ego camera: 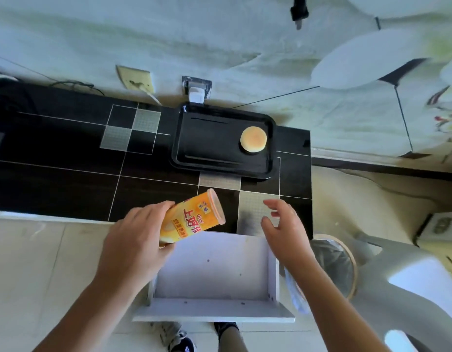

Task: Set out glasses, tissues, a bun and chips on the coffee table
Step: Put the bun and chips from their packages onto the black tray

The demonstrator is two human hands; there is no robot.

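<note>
My left hand grips an orange chips can by its lower end, tilted with the lid pointing up and to the right, above the front edge of the black coffee table. My right hand hovers to the right of the can with fingers spread and nothing in it. A round golden bun lies on the right side of a black tray at the back of the table. I see no glasses or tissues.
An open white drawer sticks out below the table's front edge, with nothing in it. A bin with a plastic liner stands to its right. Wall sockets with a plug are behind the tray. A pale sofa fills the right.
</note>
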